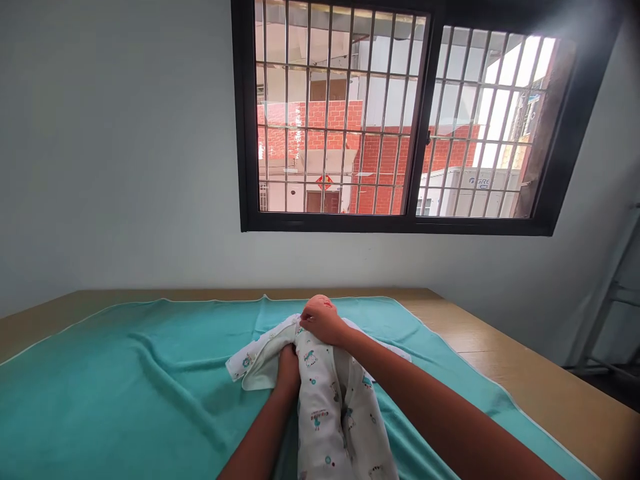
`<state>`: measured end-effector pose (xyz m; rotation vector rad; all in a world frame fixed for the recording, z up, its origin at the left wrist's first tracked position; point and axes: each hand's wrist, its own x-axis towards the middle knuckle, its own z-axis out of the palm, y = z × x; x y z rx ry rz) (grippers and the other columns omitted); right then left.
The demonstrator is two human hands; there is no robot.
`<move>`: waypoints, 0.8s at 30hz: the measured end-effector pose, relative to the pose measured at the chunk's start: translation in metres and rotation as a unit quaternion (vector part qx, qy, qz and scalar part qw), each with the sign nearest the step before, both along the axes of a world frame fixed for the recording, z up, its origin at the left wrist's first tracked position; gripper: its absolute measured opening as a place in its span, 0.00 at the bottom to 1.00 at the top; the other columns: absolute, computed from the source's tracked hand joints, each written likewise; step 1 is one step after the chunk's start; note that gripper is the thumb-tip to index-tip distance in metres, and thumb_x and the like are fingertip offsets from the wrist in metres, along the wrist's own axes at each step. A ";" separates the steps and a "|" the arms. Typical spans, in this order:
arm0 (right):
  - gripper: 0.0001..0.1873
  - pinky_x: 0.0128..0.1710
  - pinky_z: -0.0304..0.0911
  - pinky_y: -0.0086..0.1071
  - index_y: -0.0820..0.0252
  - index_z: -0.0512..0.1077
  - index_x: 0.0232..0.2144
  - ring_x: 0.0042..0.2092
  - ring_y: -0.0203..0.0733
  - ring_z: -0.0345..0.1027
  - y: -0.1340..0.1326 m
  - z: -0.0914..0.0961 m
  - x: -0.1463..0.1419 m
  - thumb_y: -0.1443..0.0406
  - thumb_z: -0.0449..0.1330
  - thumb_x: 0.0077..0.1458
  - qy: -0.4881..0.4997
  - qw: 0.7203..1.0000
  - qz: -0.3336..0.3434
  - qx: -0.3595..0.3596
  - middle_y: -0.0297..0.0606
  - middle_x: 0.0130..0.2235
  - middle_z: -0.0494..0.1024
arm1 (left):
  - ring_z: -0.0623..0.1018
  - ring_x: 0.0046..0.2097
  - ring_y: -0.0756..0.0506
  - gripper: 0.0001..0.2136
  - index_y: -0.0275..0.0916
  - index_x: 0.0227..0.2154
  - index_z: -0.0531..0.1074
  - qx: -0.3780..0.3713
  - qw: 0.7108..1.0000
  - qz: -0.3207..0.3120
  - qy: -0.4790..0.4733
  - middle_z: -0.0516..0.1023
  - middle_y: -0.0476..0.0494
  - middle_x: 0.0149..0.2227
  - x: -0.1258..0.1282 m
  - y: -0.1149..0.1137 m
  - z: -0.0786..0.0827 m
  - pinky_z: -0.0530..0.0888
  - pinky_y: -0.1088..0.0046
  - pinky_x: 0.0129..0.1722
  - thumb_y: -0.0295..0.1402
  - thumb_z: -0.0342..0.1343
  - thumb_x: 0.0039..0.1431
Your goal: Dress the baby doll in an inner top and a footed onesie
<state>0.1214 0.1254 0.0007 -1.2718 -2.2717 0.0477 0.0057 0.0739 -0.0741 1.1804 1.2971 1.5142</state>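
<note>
A white baby garment point(316, 400) with small printed figures lies in the middle, its legs toward me and its sleeves spread to the sides. At its collar shows the pinkish head of a baby doll point(320, 298), mostly covered by my hand. Bent over the neckline, my right hand point(323, 325) has its fingertips pinched on the garment's upper edge. My left hand point(289, 365) reaches along the left side of the garment, by the opened front flap. Cloth hides its fingers, so I cannot see whether they grip.
A turquoise blanket point(165, 373) with some creases covers much of the wooden table point(480, 337). Behind the table are a pale wall point(125, 167) and a dark-framed barred window point(335, 223). A metal frame point(607, 300) stands at the right.
</note>
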 end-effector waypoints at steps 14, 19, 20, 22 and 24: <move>0.12 0.38 0.58 0.29 0.59 0.69 0.33 0.38 0.37 0.64 -0.012 -0.023 0.095 0.56 0.58 0.54 0.162 0.972 0.031 -0.168 0.34 0.39 0.73 | 0.76 0.46 0.35 0.04 0.33 0.26 0.75 -0.046 0.997 -0.017 0.065 0.82 0.38 0.34 -0.002 -0.016 0.021 0.72 0.64 0.49 0.25 0.57 0.45; 0.11 0.33 0.54 0.28 0.58 0.68 0.35 0.34 0.37 0.63 -0.001 -0.013 0.079 0.57 0.53 0.60 0.036 0.996 0.035 -0.075 0.34 0.34 0.74 | 0.76 0.44 0.38 0.08 0.31 0.30 0.75 -0.035 0.996 -0.039 0.077 0.81 0.40 0.35 -0.001 -0.019 0.023 0.73 0.69 0.43 0.24 0.56 0.45; 0.11 0.33 0.53 0.29 0.58 0.68 0.37 0.33 0.38 0.63 0.002 -0.013 0.076 0.57 0.53 0.60 0.006 0.998 0.024 -0.061 0.35 0.35 0.74 | 0.77 0.43 0.38 0.08 0.30 0.30 0.75 -0.033 0.996 -0.046 0.071 0.81 0.40 0.34 0.000 -0.019 0.024 0.73 0.70 0.42 0.23 0.56 0.45; 0.11 0.33 0.52 0.29 0.58 0.68 0.40 0.35 0.40 0.65 0.007 -0.012 0.067 0.59 0.53 0.60 -0.035 0.999 0.009 -0.037 0.39 0.38 0.75 | 0.77 0.40 0.41 0.06 0.31 0.29 0.74 -0.037 0.996 -0.048 0.061 0.81 0.41 0.31 0.001 -0.019 0.024 0.73 0.70 0.40 0.22 0.55 0.45; 0.11 0.34 0.53 0.30 0.58 0.68 0.42 0.36 0.42 0.66 0.011 -0.015 0.060 0.59 0.53 0.61 -0.044 0.999 -0.009 -0.029 0.41 0.41 0.75 | 0.76 0.36 0.43 0.05 0.31 0.26 0.73 -0.046 0.996 -0.043 0.059 0.80 0.43 0.28 0.001 -0.017 0.022 0.73 0.70 0.40 0.20 0.53 0.46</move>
